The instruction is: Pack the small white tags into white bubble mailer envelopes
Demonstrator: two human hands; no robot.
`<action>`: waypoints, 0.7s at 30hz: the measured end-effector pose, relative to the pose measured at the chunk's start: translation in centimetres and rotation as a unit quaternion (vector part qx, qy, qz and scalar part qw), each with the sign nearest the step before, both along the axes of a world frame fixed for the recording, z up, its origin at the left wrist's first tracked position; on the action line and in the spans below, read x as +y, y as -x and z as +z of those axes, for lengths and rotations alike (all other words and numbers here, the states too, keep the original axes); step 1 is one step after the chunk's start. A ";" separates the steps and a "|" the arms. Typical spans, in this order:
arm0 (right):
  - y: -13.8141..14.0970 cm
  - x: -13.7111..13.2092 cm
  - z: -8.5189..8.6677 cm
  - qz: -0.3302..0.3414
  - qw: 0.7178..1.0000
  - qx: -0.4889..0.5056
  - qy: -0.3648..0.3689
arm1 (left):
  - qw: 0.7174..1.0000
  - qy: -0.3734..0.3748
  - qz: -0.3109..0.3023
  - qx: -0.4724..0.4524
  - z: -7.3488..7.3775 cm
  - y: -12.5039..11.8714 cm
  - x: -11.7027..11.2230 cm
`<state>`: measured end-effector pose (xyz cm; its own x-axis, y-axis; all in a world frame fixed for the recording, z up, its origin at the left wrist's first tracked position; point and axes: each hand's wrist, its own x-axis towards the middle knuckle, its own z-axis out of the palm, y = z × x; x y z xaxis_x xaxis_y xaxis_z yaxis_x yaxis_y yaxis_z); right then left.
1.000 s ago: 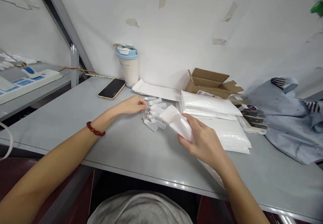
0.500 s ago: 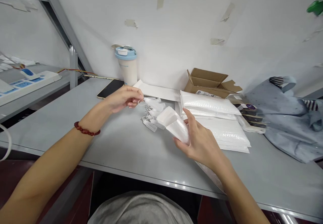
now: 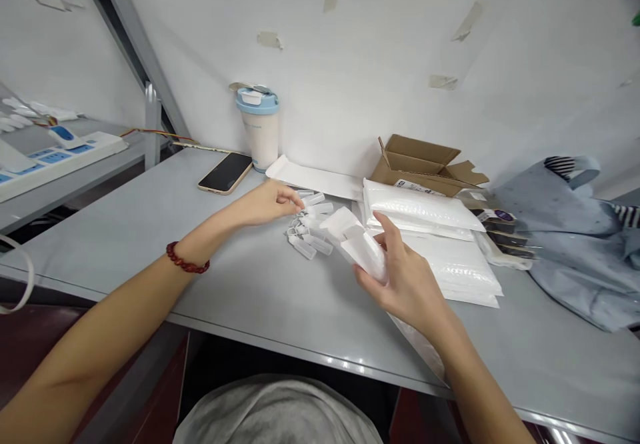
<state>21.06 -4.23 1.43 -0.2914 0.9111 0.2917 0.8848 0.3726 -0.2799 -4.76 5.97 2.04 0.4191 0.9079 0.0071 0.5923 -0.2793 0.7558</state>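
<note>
A small pile of translucent plastic tubes with thin white loops lies mid-table. Over its left edge my left hand has its fingers bent and close together at the tubes; what is between the fingertips is hidden. To the right, my right hand is closed round a white bubble mailer, thumb on the near side. The mailer tilts with its mouth open toward the pile, its flap folded out beside the tubes. Its lower end stretches beneath my right wrist to the table's front edge.
White bubble mailers are stacked right of my right hand, before an open cardboard box. Behind the pile lies a white strip. A phone and lidded cup stand back left; grey-blue fabric lies far right.
My left hand has moved right, from pinching a loop at the pile's edge to reaching in among the tubes. The view has shifted a little; my right hand still holds the mailer.
</note>
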 end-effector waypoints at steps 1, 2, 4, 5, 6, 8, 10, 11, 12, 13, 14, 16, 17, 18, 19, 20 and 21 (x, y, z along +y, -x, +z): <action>0.0 0.0 0.0 -0.004 1.000 0.002 0.001 | 1.000 0.006 -0.009 0.026 -0.4 0.2 0.4; -0.1 0.0 0.0 -0.006 1.000 0.005 0.002 | 0.999 0.013 -0.020 0.048 -0.8 0.4 0.8; -0.1 0.0 0.1 -0.009 1.000 0.009 0.003 | 0.996 0.022 -0.038 0.078 -1.3 0.5 1.1; -0.1 0.0 0.1 -0.010 1.000 0.010 0.003 | 0.995 0.024 -0.042 0.088 -1.4 0.4 1.1; -0.1 0.0 0.1 -0.010 1.000 0.010 0.003 | 0.994 0.026 -0.045 0.093 -1.4 0.3 1.1; -0.1 -0.1 0.1 -0.008 1.000 0.010 0.001 | 0.994 0.035 -0.049 0.094 -1.2 0.2 0.9; 0.0 -0.1 0.1 -0.008 1.000 0.009 -0.002 | 0.994 0.051 -0.055 0.084 -1.1 0.1 0.8; 0.0 -0.1 0.1 -0.009 1.000 0.008 -0.003 | 0.993 0.061 -0.059 0.077 -1.0 0.1 0.8; 0.0 -0.1 0.1 -0.010 1.000 0.008 -0.004 | 0.993 0.070 -0.063 0.070 -1.0 0.1 0.8; 0.0 -0.1 0.1 -0.009 1.000 0.008 -0.005 | 0.993 0.077 -0.065 0.065 -1.0 0.1 0.9; 0.0 -0.1 0.1 -0.009 1.000 0.010 -0.007 | 0.992 0.082 -0.067 0.062 -1.0 0.1 0.9; 0.0 0.0 0.1 -0.007 1.000 0.012 -0.008 | 0.992 0.092 -0.069 0.056 -1.1 0.1 1.0; 0.0 0.0 0.1 -0.006 1.000 0.012 -0.007 | 0.991 0.099 -0.069 0.051 -1.2 0.1 1.1; 0.0 0.0 0.1 -0.006 1.000 0.011 -0.006 | 0.991 0.108 -0.067 0.044 -1.2 0.2 1.1; 0.0 0.0 0.1 -0.006 1.000 0.010 -0.004 | 0.991 0.117 -0.063 0.034 -1.3 0.2 1.2; 0.0 -0.1 0.1 -0.007 1.000 0.008 -0.002 | 0.990 0.126 -0.058 0.024 -1.3 0.2 1.2; 0.0 -0.1 0.1 -0.007 1.000 0.006 0.000 | 0.990 0.133 -0.051 0.014 -1.4 0.3 1.3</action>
